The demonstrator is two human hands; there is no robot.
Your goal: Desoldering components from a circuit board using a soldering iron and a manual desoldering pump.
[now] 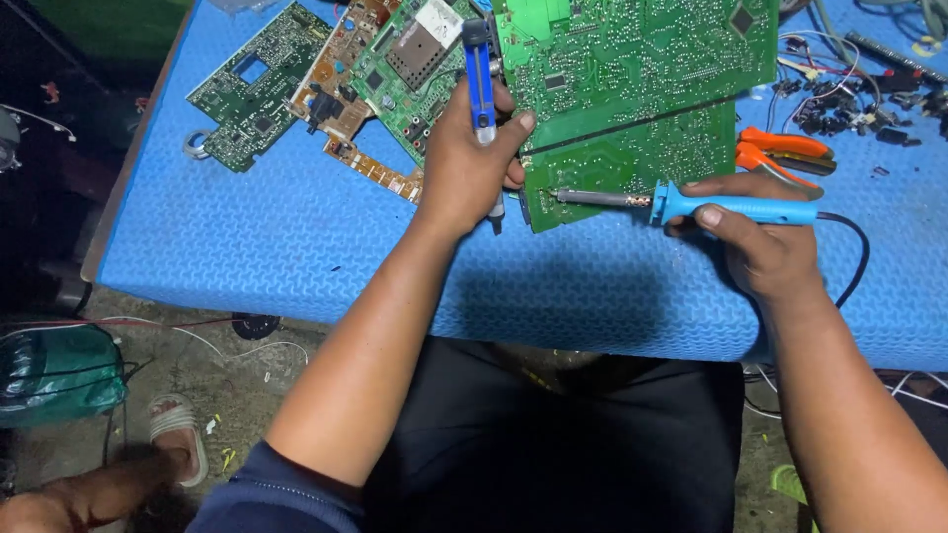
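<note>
My left hand [469,163] grips a blue desoldering pump [480,84] upright, its dark tip pointing down near the lower left corner of a large green circuit board [632,89]. My right hand [755,237] holds the blue handle of a soldering iron [681,205]. Its metal tip points left and lies over the board's lower edge, close to my left hand. The iron's black cord [857,255] trails off to the right.
Several smaller circuit boards [259,84] lie at the back left of the blue foam mat [296,237]. Orange-handled pliers [785,150] rest right of the big board, with loose wires and dark parts [849,104] behind. A sandalled foot [178,434] is on the floor.
</note>
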